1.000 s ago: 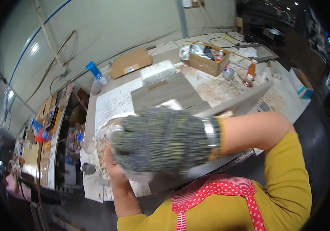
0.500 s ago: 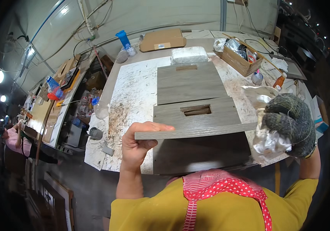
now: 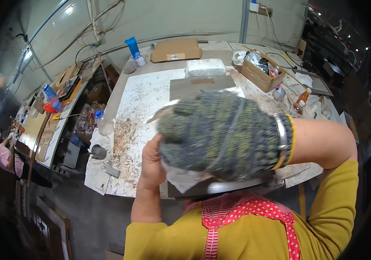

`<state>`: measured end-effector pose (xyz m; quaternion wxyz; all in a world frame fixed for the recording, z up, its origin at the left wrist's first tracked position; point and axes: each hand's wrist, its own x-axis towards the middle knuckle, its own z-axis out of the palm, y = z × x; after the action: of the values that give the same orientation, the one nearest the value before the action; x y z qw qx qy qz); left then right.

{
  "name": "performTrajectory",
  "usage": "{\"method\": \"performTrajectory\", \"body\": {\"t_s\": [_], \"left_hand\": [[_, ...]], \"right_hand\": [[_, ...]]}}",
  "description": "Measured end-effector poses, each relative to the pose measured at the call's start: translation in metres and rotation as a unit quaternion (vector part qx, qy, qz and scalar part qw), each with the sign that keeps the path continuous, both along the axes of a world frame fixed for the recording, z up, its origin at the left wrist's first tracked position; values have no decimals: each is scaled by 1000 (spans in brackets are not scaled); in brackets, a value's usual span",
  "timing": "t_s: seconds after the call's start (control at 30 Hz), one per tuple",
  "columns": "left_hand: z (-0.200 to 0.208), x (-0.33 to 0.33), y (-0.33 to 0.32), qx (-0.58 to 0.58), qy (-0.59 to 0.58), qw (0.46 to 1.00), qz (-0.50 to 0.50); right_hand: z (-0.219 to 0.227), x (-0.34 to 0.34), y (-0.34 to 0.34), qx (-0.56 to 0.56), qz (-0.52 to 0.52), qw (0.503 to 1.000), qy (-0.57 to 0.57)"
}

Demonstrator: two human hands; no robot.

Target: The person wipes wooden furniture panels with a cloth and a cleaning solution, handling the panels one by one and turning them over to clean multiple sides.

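Note:
My right hand (image 3: 220, 134), in a dark grey-green knitted glove with a band at the wrist, covers the middle of the view. White cloth (image 3: 183, 180) pokes out beneath its fingers and on its far left side. Beside the fingertips is my bare left hand (image 3: 153, 162), upright with its fingers mostly hidden; it keeps the pose in which it gripped the end of a grey wood-grain board. The glove now hides that board. Another grey panel with a slot (image 3: 181, 88) lies farther back on the table, and a darker panel (image 3: 224, 186) shows under the glove.
The white, brown-stained worktable (image 3: 138, 104) carries a wrapped white block (image 3: 206, 68), a flat cardboard box (image 3: 176, 50), a carton of odds and ends (image 3: 259, 76), bottles (image 3: 300, 99) and a grey cup (image 3: 99, 151). A person (image 3: 10, 156) stands by the left bench.
My gloved right hand has swept left with the cloth, from the board's right end to beside my left hand. My left hand stays in nearly the same place.

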<state>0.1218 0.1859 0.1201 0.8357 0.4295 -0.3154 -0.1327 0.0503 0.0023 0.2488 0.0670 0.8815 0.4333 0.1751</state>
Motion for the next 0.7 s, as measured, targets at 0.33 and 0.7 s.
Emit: {"method": "performTrajectory", "body": {"t_s": [0.33,0.7], "left_hand": [[15,11,3,8,-70,997,-18],[13,36,-20,55,-67,991,97]], "right_hand": [[2,11,9,4,5,1000,-7],[22,0,-1,55,-149,987,20]]}}
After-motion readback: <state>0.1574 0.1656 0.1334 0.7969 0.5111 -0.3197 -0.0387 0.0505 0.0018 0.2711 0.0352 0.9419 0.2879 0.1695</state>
